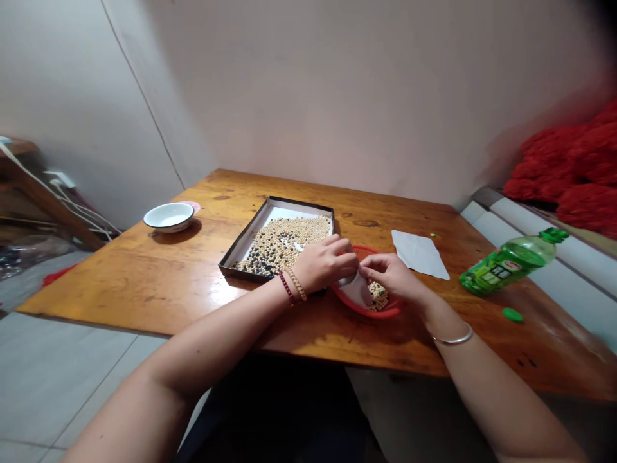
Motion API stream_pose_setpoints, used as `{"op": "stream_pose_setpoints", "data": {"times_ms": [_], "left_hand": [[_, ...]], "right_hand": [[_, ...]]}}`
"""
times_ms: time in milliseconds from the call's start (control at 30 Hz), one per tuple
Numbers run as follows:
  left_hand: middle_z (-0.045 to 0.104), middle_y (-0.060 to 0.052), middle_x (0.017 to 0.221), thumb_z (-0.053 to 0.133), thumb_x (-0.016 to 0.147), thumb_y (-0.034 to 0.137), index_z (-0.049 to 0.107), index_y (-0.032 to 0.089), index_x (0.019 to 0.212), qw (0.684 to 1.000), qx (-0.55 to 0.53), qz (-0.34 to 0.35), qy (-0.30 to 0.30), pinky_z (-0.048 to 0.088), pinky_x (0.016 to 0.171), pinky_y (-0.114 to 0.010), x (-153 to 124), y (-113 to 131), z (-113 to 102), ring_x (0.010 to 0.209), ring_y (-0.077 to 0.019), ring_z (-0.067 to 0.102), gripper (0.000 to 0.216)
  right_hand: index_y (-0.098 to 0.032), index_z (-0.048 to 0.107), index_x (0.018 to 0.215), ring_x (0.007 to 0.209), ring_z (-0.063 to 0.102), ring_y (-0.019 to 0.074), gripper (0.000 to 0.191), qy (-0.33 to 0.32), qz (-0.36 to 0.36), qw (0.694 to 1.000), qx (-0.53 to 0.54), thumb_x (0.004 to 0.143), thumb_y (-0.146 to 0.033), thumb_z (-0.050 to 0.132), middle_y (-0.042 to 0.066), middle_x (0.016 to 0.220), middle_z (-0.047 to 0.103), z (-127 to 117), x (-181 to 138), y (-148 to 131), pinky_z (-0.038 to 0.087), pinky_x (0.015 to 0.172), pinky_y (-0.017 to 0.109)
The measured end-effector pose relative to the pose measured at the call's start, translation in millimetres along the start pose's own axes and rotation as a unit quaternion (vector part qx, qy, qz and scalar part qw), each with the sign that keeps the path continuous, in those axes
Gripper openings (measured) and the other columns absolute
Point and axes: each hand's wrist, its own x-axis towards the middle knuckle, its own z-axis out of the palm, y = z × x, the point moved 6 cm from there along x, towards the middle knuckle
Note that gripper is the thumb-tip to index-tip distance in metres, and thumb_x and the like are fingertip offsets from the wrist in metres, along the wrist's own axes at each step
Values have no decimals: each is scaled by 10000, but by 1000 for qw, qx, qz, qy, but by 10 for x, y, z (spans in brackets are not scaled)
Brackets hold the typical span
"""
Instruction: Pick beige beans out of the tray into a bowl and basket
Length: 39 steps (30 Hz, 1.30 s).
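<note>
My left hand [328, 262] and my right hand [393, 276] meet over a shallow red plastic basket [366, 314]. Both have fingers closed in a pinch at the top of a thin, whitish, see-through piece [355, 290], which looks like a small plastic bag; its exact kind is unclear. Small round beige and dark beans [377, 297] show on the basket's right side, below my right hand. Just left of the basket lies a black-edged tray [245, 239] with a white bottom, holding many beige and dark beans [289, 238]. My left hand covers the tray's near right corner.
A white enamel bowl [168, 217] stands on the wooden table [212, 199] at the left. Toward the right are a white sheet [420, 253], a tilted green bottle [506, 265] and a green cap [512, 314]. Red fluffy material [573, 161] is piled beyond the right edge.
</note>
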Motion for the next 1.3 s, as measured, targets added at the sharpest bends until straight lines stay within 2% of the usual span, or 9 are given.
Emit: {"op": "stream_pose_setpoints", "data": {"times_ms": [233, 300, 367, 533, 633, 700, 933, 1100, 1300], "left_hand": [[578, -54, 941, 418, 939, 398, 613, 201, 886, 999, 37, -10, -19, 390, 653, -280, 25, -59, -5, 855, -178, 469, 282], [576, -67, 967, 419, 942, 336, 608, 194, 903, 995, 67, -54, -43, 405, 686, -288, 24, -199, -3, 899, -192, 467, 239], [576, -87, 995, 417, 938, 262, 606, 183, 937, 983, 111, -127, -72, 419, 712, -303, -16, -411, 6, 944, -214, 461, 205], [594, -141, 969, 394, 909, 166, 636, 142, 953, 910, 182, -324, -183, 441, 726, -335, -284, -944, 69, 975, -258, 464, 247], [598, -171, 1070, 358, 905, 147, 652, 127, 1003, 858, 174, -410, -257, 453, 735, -338, -450, -1115, 102, 1063, -287, 454, 311], [603, -180, 1110, 342, 899, 129, 659, 120, 1027, 835, 165, -440, -285, 458, 755, -341, -510, -1168, 104, 1100, -295, 452, 342], [642, -186, 1083, 378, 856, 101, 674, 110, 1036, 809, 157, -476, -308, 478, 795, -365, -561, -1268, 117, 1080, -290, 532, 346], [644, -189, 1085, 410, 864, 159, 674, 120, 1050, 811, 151, -476, -304, 477, 819, -353, -561, -1279, 136, 1026, -260, 589, 325], [651, -200, 1057, 436, 866, 218, 683, 121, 1040, 815, 144, -474, -302, 474, 845, -368, -562, -1278, 149, 1035, -266, 595, 317]], "right_hand": [[-147, 652, 739, 582, 558, 141, 383, 48, 19, 999, -16, 704, -527, 689, 31, 664, 640, -52, 23, 108, 427, 552, 264], [-148, 640, 737, 573, 544, 137, 376, 56, 19, 998, -20, 697, -517, 700, 29, 657, 630, -62, 26, 115, 417, 545, 260], [-147, 634, 734, 579, 534, 135, 363, 46, 9, 999, -27, 724, -507, 682, 30, 661, 622, -52, 23, 90, 411, 546, 254], [-150, 646, 761, 639, 534, 142, 349, -10, -22, 998, -61, 857, -469, 540, 42, 713, 624, 10, 4, 2, 406, 569, 244], [-154, 642, 770, 659, 543, 149, 323, -12, -24, 998, -57, 852, -454, 554, 42, 730, 629, 12, 4, 8, 414, 584, 246], [-154, 635, 756, 646, 540, 147, 307, -7, -19, 998, -52, 832, -447, 586, 38, 715, 623, 5, 10, 34, 412, 581, 248], [-160, 559, 644, 611, 510, 127, 299, 40, -35, 998, -13, 725, -401, 715, 10, 660, 575, -54, 42, 85, 399, 573, 245], [-163, 560, 654, 608, 487, 124, 304, 49, -55, 997, 13, 773, -423, 662, 8, 659, 551, -58, 52, 65, 382, 562, 244], [-162, 587, 700, 638, 507, 135, 297, 59, -44, 997, 9, 800, -439, 627, 17, 689, 568, -71, 56, 85, 407, 600, 255]]}}
